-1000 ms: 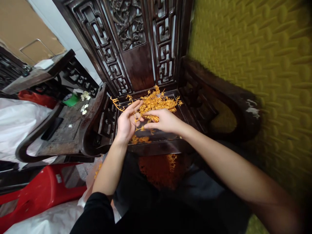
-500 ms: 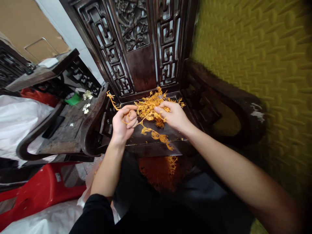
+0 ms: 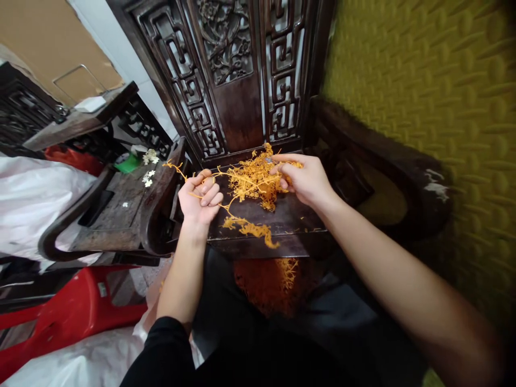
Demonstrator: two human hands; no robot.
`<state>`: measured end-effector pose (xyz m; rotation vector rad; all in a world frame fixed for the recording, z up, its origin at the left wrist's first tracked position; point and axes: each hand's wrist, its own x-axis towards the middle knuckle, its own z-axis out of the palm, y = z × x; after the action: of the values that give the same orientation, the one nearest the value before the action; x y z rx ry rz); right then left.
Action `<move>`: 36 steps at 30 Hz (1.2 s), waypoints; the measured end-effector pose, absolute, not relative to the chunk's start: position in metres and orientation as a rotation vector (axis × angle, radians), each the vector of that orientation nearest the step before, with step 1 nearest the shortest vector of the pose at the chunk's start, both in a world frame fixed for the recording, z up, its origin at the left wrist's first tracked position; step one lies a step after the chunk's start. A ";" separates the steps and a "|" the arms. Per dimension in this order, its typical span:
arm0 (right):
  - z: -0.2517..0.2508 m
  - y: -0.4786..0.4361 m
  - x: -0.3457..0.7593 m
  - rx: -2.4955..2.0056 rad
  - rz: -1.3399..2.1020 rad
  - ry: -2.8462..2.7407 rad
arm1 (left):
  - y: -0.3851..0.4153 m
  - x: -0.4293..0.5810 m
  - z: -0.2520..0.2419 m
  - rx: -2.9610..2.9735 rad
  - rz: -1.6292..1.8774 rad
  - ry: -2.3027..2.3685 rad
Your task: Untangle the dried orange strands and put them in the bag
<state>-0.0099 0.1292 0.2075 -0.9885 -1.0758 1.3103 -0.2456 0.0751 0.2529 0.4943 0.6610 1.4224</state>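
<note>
My left hand (image 3: 200, 198) is closed around thin orange branching stems (image 3: 229, 206), like plastic or dried sprigs. One stem end pokes out above the fist at the left; a leafy end hangs at the chair seat's front edge. Beside it, a tangled heap of orange sprigs (image 3: 252, 180) lies on the dark wooden seat (image 3: 282, 217). My right hand (image 3: 307, 177) reaches over the heap's right side, index finger stretched out and thumb apart from it. Orange bits show between those fingers; whether they are gripped is unclear.
A carved chair back (image 3: 237, 115) rises behind the heap, with a curved armrest (image 3: 403, 161) at right. More orange sprigs (image 3: 286, 274) sit below the seat between my legs. At left are another wooden chair (image 3: 116, 228), a green roll (image 3: 127, 163) and a red plastic stool (image 3: 74, 306).
My right hand has moved right, away from the stems near my left hand, and its index finger has straightened over the heap. The left hand keeps its hold. The view has shifted slightly.
</note>
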 end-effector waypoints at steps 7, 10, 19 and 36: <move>0.229 0.111 0.015 -0.703 1.498 -1.309 | 0.073 -0.243 0.254 0.486 1.533 0.632; 0.218 0.107 0.002 -0.946 1.583 -1.674 | 0.074 -0.235 0.252 0.467 1.540 0.614; 0.196 0.108 -0.040 -0.682 1.247 -1.811 | 0.072 -0.213 0.247 0.443 1.475 0.530; 0.177 0.159 0.029 -1.475 0.305 -1.894 | 0.058 -0.250 0.267 0.515 1.514 0.683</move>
<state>0.0287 0.1590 0.1769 -1.4753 -1.8941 0.3046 -0.2502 0.0584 0.2669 0.5152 0.6828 1.5142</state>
